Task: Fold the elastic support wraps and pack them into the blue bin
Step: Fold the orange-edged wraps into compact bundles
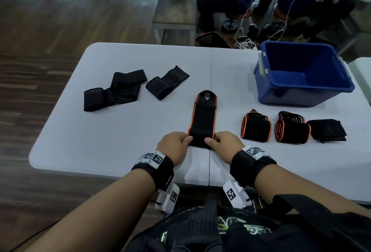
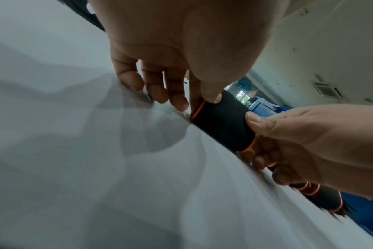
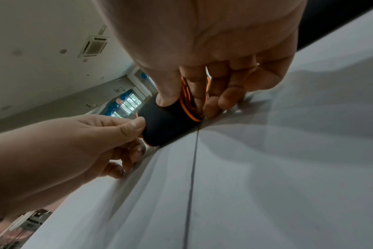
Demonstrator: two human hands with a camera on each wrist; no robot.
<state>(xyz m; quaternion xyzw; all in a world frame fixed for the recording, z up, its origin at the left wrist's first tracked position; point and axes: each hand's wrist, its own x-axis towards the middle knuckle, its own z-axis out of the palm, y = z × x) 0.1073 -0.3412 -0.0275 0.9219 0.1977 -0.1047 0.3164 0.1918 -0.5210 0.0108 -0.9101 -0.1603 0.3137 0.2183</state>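
Orange-trimmed wrap lies flat on the table, its near end rolled up between both hands and its looped far end stretched straight ahead of them. Left hand pinches the left end of the roll, thumb on top and fingers behind; right hand pinches the right end the same way — thumb on the black fabric, fingers curled round the orange edge, as both wrist views show. Judgement: the step in hand is rolling this wrap toward its loop. To do it well, keep both thumbs level so the roll advances square, hold the orange edges stacked flush at each end, and keep light tension on the flat length so the layers stay tight; an uneven push would likely cone the roll. Just right of the right hand sit two finished orange-trimmed rolls and a folded black wrap. Ahead of those, to the far right, stands the blue bin — open, with nothing visible inside. Ahead and to the left of the left hand lie two loose black striped wraps, not yet folded. Surface is a pale grey folding table with a centre seam running under the roll; floor is dark wood. Beyond the table: a bench and seated people, only partly in view.
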